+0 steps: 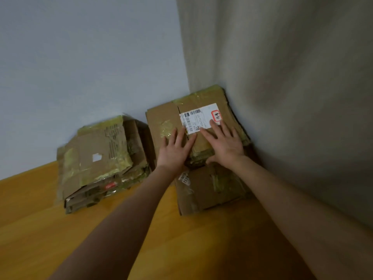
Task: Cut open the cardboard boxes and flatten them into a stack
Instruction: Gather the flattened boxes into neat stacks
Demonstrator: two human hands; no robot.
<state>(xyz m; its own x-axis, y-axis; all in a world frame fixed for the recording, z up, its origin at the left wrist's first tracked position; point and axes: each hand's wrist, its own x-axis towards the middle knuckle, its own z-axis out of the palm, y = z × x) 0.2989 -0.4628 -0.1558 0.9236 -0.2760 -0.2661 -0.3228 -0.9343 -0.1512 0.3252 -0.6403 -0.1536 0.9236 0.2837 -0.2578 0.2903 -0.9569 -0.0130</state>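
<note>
A stack of flattened cardboard boxes (161, 120) lies on the floor in the corner, its top piece carrying a white shipping label (201, 115) and yellowed tape. My left hand (175, 148) lies flat on the top piece, fingers spread and straight. My right hand (224, 142) presses flat beside it, fingertips on the label's lower edge. A second stack of flattened boxes (96, 158) sits to the left, apart from my hands. No cutting tool is in view.
The wooden floor (40, 229) stretches toward me. A pale wall (80, 67) stands behind the stacks. A beige curtain (292, 87) hangs at the right, touching the right stack.
</note>
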